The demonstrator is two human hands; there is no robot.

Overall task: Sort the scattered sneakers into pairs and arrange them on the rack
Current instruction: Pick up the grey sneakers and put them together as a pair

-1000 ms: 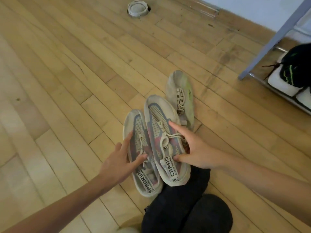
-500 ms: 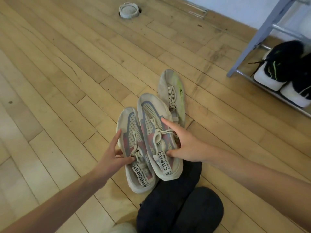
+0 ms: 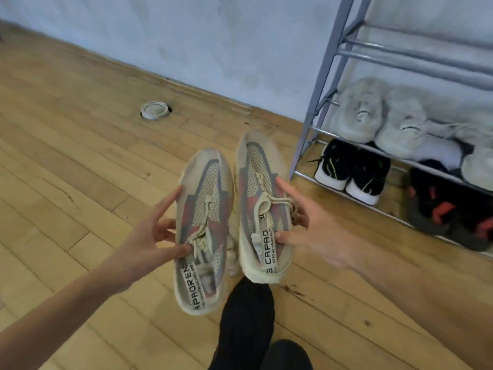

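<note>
Two matching beige mesh sneakers with grey and pink panels are held up side by side above the wood floor. My left hand grips the left sneaker at its laces and side. My right hand grips the right sneaker around its collar, thumb on the heel strap. The grey metal rack stands to the right, its toe-side corner close to the right sneaker.
On the rack sit pale grey-green sneakers, a black pair with white soles and dark shoes with red marks. A round floor socket lies near the wall. My dark trouser leg is below the shoes.
Both sneakers have come up off the floor in my hands. The view swung toward the rack, and the third pale sneaker on the floor is out of sight.
</note>
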